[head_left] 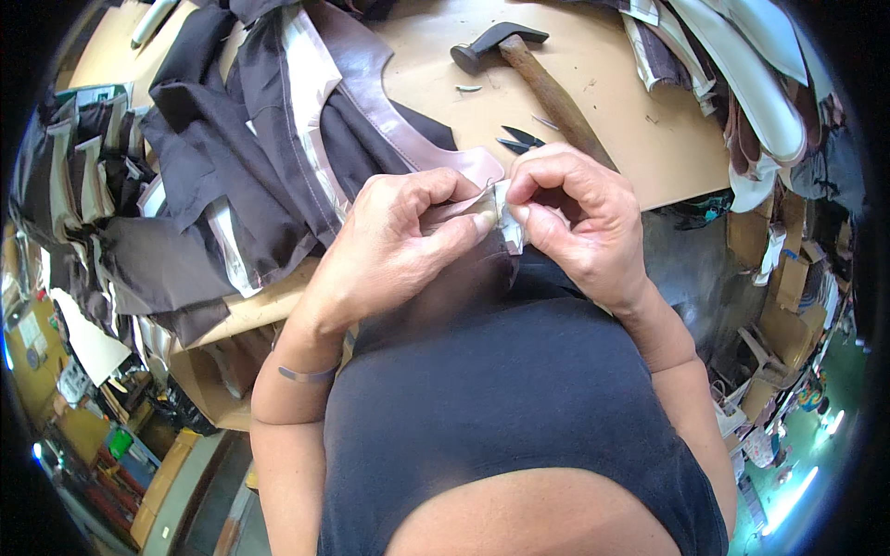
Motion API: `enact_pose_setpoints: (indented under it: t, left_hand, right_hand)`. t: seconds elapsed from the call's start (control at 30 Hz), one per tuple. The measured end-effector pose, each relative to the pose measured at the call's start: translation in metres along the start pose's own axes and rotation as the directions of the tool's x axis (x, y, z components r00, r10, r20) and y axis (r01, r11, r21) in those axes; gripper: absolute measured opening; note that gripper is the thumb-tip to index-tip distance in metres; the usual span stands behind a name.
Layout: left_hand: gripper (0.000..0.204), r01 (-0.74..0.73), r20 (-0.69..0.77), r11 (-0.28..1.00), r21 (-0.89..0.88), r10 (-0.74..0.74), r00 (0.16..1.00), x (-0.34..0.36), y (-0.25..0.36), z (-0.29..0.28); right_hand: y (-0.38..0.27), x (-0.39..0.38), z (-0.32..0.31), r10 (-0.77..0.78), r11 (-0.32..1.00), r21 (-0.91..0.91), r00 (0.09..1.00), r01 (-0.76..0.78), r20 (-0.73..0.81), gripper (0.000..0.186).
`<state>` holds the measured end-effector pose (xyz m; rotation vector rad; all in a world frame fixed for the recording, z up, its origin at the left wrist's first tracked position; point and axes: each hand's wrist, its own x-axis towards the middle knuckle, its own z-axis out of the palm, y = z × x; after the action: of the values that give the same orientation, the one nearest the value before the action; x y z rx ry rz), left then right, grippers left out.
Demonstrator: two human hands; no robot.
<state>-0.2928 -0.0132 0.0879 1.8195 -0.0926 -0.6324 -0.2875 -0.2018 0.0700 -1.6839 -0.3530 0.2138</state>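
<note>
My left hand (403, 236) is closed, thumb and fingers pinching the edge of a pinkish-brown leather piece (371, 93) with a stitched border. Close beside it my right hand (586, 218) pinches a small white strip (509, 218) at the same edge. The two sets of fingertips almost meet in front of my chest. Part of the edge is hidden by my fingers, and I cannot tell whether the strip is joined to the leather. Just beyond the right hand lie small black snips (519, 139), partly covered by it.
A hammer (554, 93) with a wooden handle lies on the tan worktable (426, 46). Dark brown fabric pieces (232, 148) with pale edges are heaped on the left. White and brown pieces (742, 74) are stacked at the far right. Cardboard boxes (788, 315) stand below on the right.
</note>
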Motion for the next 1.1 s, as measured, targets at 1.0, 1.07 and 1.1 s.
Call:
enact_pose_setpoints:
  t: [1.0,1.07,1.1]
  left_hand:
    - [0.011,0.017,-0.032,0.885,-0.466,-0.036,0.999,0.014,-0.018,0.02]
    - [0.012,-0.049,-0.129,0.856,-0.515,-0.021,0.991,0.019,-0.023,0.016]
    - [0.012,-0.09,-0.193,0.832,-0.548,-0.021,0.981,0.02,-0.019,0.012]
  right_hand:
    - [0.007,-0.008,0.008,-0.525,0.51,-0.698,0.825,0.502,0.21,0.014]
    - [0.0,-0.014,0.006,-0.541,0.463,-0.606,0.748,0.647,0.385,0.015]
    - [-0.001,-0.02,0.009,-0.507,0.551,-0.552,0.777,0.625,0.373,0.013]
